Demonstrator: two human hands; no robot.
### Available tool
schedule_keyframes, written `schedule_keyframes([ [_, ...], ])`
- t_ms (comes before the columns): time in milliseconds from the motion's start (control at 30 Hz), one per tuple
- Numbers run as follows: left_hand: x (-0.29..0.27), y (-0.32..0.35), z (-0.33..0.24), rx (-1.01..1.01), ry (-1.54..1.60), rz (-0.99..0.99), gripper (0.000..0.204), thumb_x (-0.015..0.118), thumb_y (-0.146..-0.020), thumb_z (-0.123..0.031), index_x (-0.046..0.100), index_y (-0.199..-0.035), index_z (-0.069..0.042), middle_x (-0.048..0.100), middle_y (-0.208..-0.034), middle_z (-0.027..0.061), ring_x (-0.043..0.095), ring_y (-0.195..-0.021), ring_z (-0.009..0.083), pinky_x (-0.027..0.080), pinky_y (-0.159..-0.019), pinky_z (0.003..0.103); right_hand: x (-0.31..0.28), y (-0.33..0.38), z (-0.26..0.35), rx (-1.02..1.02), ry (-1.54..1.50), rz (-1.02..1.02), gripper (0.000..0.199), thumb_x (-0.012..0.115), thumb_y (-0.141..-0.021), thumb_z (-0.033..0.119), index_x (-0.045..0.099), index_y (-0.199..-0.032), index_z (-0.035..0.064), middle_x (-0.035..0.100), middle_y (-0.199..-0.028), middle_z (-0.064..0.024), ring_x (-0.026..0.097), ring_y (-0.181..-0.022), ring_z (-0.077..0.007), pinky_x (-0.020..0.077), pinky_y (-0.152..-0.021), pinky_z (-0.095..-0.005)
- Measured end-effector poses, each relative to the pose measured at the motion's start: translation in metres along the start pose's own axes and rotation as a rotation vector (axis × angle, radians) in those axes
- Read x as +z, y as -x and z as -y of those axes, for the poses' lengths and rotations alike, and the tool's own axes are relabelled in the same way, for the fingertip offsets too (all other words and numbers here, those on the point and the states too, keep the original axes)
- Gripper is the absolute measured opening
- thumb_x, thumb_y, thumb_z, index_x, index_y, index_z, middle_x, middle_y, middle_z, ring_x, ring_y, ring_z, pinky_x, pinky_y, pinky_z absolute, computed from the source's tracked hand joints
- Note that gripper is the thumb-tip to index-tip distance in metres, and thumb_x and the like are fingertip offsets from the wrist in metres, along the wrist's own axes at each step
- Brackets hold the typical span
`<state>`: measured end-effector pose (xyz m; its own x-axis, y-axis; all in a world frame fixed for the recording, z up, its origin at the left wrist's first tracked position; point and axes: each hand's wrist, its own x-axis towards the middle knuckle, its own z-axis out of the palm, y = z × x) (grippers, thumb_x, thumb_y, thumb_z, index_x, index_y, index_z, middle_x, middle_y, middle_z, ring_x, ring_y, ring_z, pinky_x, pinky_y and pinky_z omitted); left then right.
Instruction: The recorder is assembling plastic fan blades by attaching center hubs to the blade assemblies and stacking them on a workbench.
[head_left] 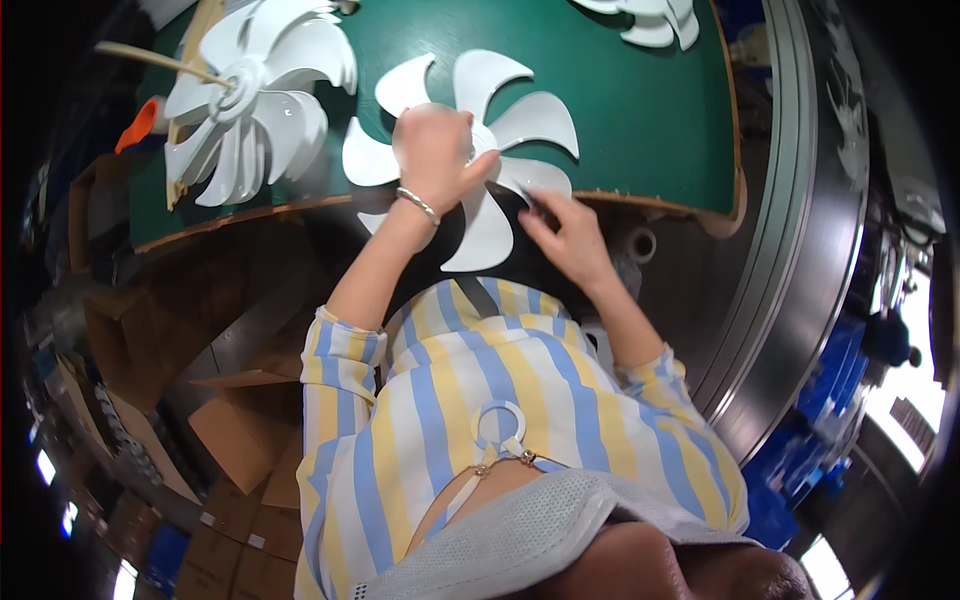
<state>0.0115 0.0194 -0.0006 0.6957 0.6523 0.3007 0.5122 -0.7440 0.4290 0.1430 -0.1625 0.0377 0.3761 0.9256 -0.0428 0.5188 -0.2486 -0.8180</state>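
Head view: I observed a seven-bladed white fan impeller at the green-topped table's near edge, one blade overhanging. The left hand covered its hub, its grip hidden from me. The right hand's fingers curled loosely beside a blade; whether they pinched anything, I could not tell. Stacked white impellers stood leftward.

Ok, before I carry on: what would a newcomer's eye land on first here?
Probably the white fan blade wheel at the near edge of the green tabletop, with the left hand over its middle and the right hand by its lower right blade. Next, the stacked white fan blade wheels at upper left, a pale rod jutting from their hub, and the striped top filling the lower centre.
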Motion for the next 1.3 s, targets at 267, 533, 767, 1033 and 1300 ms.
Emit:
schedule_keyframes([
  [267,0.024,-0.018,-0.004,-0.121,-0.134,-0.232,0.010,0.060,-0.076,-0.018,0.062,-0.075,-0.008,0.061,-0.079,0.0108,0.058,-0.080,0.0292,0.040,-0.078,0.047,0.029,0.018,-0.006,0.151,-0.161,0.074,0.039,0.071,-0.085,0.015,0.059,-0.117,-0.0041,0.066,-0.087,-0.0079,0.060,-0.078,-0.0115,0.0501,-0.071,-0.0282],
  [533,-0.057,-0.015,-0.003,-0.078,0.156,-0.695,0.021,0.070,-0.081,-0.018,0.061,-0.098,-0.011,0.054,-0.110,0.0068,0.051,-0.109,0.0266,0.028,-0.112,0.055,-0.126,-0.013,0.049,-0.587,0.620,-0.296,0.037,0.060,-0.088,0.009,0.064,-0.124,0.0061,0.067,-0.107,-0.0173,0.064,-0.088,-0.0373,0.0514,-0.077,-0.0435],
  [767,-0.128,-0.016,0.035,-0.025,0.076,-0.863,0.021,0.069,-0.079,-0.016,0.062,-0.097,-0.009,0.054,-0.106,0.0090,0.052,-0.103,0.0301,0.041,-0.091,0.046,-0.146,-0.074,0.058,-0.519,0.575,-0.315,0.027,0.058,-0.094,0.009,0.062,-0.119,-0.0006,0.065,-0.095,-0.0185,0.064,-0.078,-0.0310,0.0499,-0.071,-0.0390],
  [1033,-0.249,-0.065,0.094,0.080,-0.070,-1.112,0.035,0.072,-0.079,-0.012,0.057,-0.111,-0.008,0.059,-0.107,0.0113,0.063,-0.085,0.0255,0.052,-0.074,0.036,-0.173,-0.162,0.163,-0.178,-0.753,-0.270,0.034,0.067,-0.091,0.016,0.063,-0.121,-0.0005,0.067,-0.111,-0.0089,0.064,-0.098,-0.0174,0.0499,-0.084,-0.0309],
  [1300,-0.297,-0.132,0.083,-0.185,-0.012,-0.939,0.052,0.069,-0.088,-0.032,0.050,-0.127,-0.003,0.062,-0.119,0.0193,0.062,-0.107,0.0351,0.051,-0.090,0.042,-0.163,-0.238,0.343,-0.413,-1.057,0.091,0.033,0.052,-0.098,0.013,0.056,-0.126,-0.0047,0.066,-0.117,-0.0214,0.054,-0.064,-0.0046,0.0333,-0.042,-0.0179],
])
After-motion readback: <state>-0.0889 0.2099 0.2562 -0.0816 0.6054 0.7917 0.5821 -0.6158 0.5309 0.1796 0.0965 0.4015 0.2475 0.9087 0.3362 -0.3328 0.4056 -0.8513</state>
